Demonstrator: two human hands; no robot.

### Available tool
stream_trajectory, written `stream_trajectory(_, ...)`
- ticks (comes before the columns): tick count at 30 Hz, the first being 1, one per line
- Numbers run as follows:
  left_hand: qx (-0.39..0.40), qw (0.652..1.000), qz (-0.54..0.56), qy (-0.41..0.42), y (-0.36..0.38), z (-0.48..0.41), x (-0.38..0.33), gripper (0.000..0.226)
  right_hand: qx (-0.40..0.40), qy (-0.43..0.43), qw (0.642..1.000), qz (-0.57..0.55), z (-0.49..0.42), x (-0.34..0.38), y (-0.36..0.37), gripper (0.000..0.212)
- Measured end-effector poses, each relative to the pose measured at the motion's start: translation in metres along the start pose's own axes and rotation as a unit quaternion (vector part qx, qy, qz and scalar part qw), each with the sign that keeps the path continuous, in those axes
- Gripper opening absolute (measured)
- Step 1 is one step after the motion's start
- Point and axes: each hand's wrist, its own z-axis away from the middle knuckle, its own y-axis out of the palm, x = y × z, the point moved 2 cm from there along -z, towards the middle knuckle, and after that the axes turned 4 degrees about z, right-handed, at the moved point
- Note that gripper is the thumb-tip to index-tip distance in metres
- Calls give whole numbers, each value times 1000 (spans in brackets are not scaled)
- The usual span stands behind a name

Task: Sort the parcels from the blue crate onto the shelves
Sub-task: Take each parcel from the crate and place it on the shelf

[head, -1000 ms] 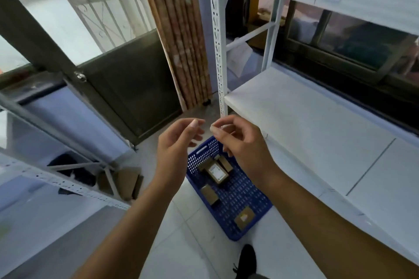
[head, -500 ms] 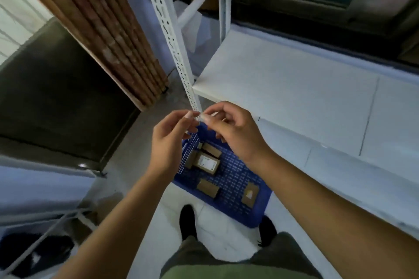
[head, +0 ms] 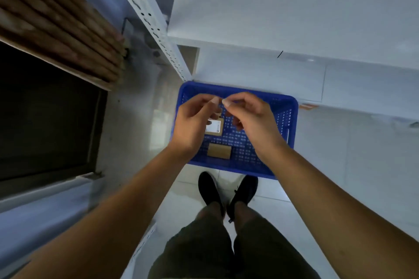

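black shoes [head: 227,190], stacked wooden slats [head: 56,29], perhaps blinds, tiled floor [head: 317,188]

Blue crate [head: 292,118] on floor — two brown parcels [head: 219,151] inside.

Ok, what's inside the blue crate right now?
Two parcels show in the blue crate: a labelled parcel and below it a plain brown parcel. The left hand and right hand cover much of the crate floor, so more may be hidden.

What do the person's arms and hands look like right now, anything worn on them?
Both forearms are bare up to the frame edge: no sleeves show. The left hand and right hand wear no gloves, and no rings, watch or wristband are visible. Fingernails look short and unpainted. Below are dark olive shorts and black shoes.
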Motion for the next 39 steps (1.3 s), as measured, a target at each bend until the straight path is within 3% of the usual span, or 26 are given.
stream_trajectory(7, 10, 996, -3, -83, -5, -58, 168, 19, 2, 81, 996, 21, -74, -165, 37, 5)
stream_trajectory(19, 2, 967, -131, -220, -12, -186, 467, 21, -18, 201, 979, 36, -210, -454, 74, 2)
stream_trajectory(21, 10, 953, -159, -257, -14, -202, 505, 20, -14, 220, 974, 47, -227, -492, 81, 14)
stream_trajectory(24, 20, 929, -211, -303, -19, -218, 547, 14, -2, 256, 962, 89, -243, -536, 88, 39)
stream_trajectory(28, 101, 875, -329, -341, -22, -228, 583, 46, 3, 326, 932, 161, -258, -582, 95, 80)
stream_trajectory(30, 128, 871, -315, -355, -18, -235, 597, 45, 22, 370, 914, 164, -263, -597, 101, 93)
stream_trajectory(34, 107, 855, -291, -417, -5, -235, 611, 47, 61, 414, 895, 152, -269, -604, 109, 92)
stream_trajectory(39, 56, 860, -259, -435, 1, -228, 621, 55, 48, 384, 914, 120, -261, -599, 100, 66)
